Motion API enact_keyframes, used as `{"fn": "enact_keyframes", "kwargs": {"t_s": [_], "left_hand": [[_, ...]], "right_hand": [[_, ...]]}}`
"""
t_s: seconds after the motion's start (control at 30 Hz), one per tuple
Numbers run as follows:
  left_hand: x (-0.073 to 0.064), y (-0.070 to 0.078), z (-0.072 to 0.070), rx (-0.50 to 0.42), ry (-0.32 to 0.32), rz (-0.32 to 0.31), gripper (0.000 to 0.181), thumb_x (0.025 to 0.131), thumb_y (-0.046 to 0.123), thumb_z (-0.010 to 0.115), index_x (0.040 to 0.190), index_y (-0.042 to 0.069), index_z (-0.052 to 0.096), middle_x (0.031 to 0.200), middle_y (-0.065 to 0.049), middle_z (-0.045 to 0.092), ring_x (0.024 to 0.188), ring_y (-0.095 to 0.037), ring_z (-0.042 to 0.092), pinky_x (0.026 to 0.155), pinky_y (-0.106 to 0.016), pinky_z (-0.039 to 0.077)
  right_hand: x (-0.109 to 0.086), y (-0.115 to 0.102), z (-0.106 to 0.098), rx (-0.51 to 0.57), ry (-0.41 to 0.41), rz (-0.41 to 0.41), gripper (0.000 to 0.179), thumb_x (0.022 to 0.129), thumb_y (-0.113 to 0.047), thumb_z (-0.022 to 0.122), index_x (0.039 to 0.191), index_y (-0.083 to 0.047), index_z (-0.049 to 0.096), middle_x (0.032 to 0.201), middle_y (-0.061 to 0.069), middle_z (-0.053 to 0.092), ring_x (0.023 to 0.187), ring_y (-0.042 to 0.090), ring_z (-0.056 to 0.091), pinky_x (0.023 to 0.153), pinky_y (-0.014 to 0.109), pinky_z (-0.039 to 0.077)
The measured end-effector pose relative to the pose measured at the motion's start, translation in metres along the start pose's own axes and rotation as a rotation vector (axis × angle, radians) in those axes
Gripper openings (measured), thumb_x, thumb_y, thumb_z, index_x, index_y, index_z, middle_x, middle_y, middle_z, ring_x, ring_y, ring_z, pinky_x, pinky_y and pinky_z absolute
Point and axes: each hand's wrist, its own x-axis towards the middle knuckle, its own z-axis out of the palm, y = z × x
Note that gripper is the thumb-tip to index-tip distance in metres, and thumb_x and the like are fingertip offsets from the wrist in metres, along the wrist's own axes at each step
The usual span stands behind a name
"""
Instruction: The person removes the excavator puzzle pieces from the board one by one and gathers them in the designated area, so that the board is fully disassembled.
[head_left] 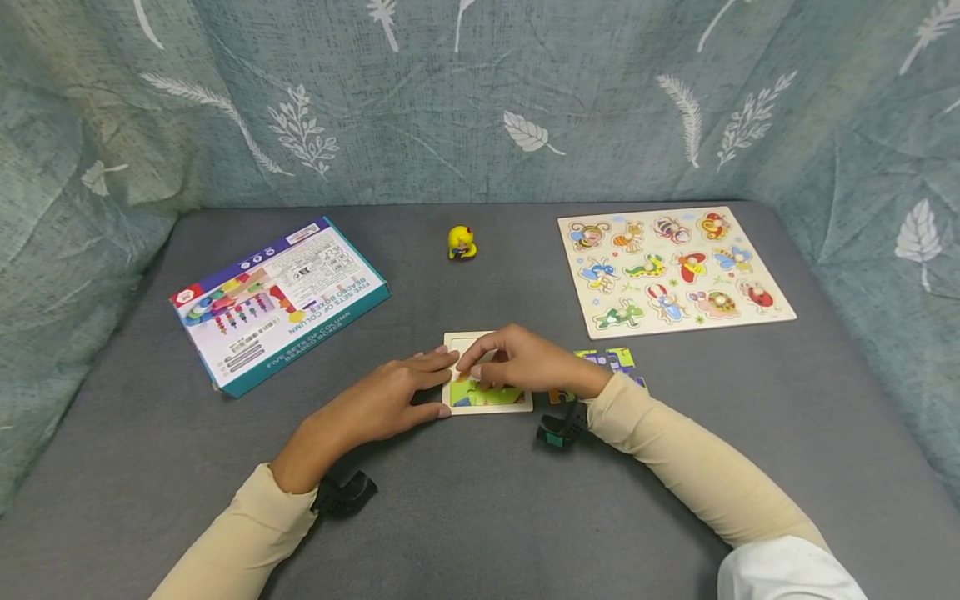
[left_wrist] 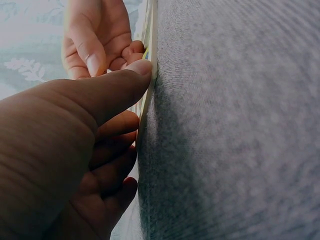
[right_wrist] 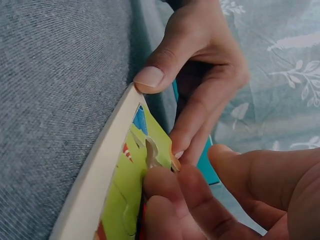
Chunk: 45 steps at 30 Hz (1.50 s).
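Observation:
A small jigsaw puzzle board with a pale wooden frame lies on the table, green pieces filling its lower part. My left hand rests at its left edge, thumb on the near corner and fingers extended along the side. Over the board, my right hand touches a puzzle piece with bent fingertips, one digit lifted apart from the others. That piece sits slightly raised among the green ones, and the fingers partly hide it. More loose puzzle pieces lie beside the board, partly under the right wrist.
A bead toy box lies at the left. Toward the back stands a small yellow-haired figurine. An insect peg puzzle lies at the right. Patterned curtain surrounds the grey table.

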Motion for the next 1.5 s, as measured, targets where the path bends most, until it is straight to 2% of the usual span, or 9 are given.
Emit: {"fn": "enact_keyframes", "kwargs": {"t_s": [0.13,0.37,0.6,0.93,1.17,1.5], "left_hand": [[0.0005,0.0011,-0.0009,0.000,-0.009,-0.008,0.052,0.090,0.024,0.072,0.133,-0.001,0.058,0.148,-0.012,0.043,0.136,-0.032,0.037,0.107,-0.050,0.034],[0.0008,0.0019,-0.0013,0.005,-0.006,-0.003,0.053,0.090,0.024,0.073,0.134,-0.001,0.057,0.147,-0.014,0.044,0.135,-0.033,0.038,0.106,-0.051,0.035],[0.0020,0.0021,-0.0022,-0.009,-0.020,-0.022,0.052,0.090,0.024,0.072,0.134,0.000,0.057,0.148,-0.012,0.043,0.137,-0.031,0.037,0.108,-0.049,0.033],[0.0015,0.0004,-0.0019,-0.017,-0.011,-0.006,0.052,0.090,0.022,0.073,0.133,-0.001,0.058,0.147,-0.012,0.043,0.137,-0.031,0.036,0.108,-0.049,0.033],[0.0009,-0.0009,-0.0011,-0.002,0.003,0.013,0.051,0.090,0.022,0.073,0.133,-0.002,0.058,0.147,-0.014,0.044,0.137,-0.033,0.037,0.107,-0.051,0.034],[0.0000,-0.0022,0.0009,0.001,0.011,0.000,0.056,0.089,0.025,0.074,0.135,-0.001,0.056,0.146,-0.014,0.045,0.136,-0.032,0.038,0.106,-0.052,0.035]], "right_hand": [[0.0003,-0.0025,-0.0006,-0.008,0.005,0.010,0.021,0.099,-0.002,0.053,0.112,0.001,0.069,0.101,0.009,0.070,0.079,0.020,0.066,0.062,0.029,0.052],[0.0011,-0.0041,-0.0001,-0.001,0.007,0.011,0.020,0.098,-0.002,0.055,0.113,0.003,0.067,0.106,0.010,0.068,0.082,0.020,0.064,0.064,0.027,0.049],[0.0016,-0.0020,0.0017,-0.006,0.029,0.007,0.019,0.098,-0.002,0.056,0.112,0.002,0.068,0.103,0.008,0.069,0.078,0.017,0.063,0.063,0.027,0.049],[0.0025,-0.0002,0.0028,-0.021,0.039,-0.010,0.019,0.092,0.006,0.060,0.109,0.004,0.068,0.099,0.009,0.069,0.081,0.012,0.063,0.067,0.025,0.050],[0.0043,-0.0027,0.0048,-0.103,0.037,-0.015,0.016,0.091,0.004,0.063,0.106,0.003,0.069,0.090,0.003,0.069,0.079,0.008,0.061,0.069,0.023,0.051],[0.0052,-0.0079,0.0094,-0.219,0.040,-0.008,0.012,0.091,0.001,0.066,0.101,-0.001,0.072,0.085,-0.001,0.069,0.075,0.004,0.060,0.069,0.021,0.051]]}}
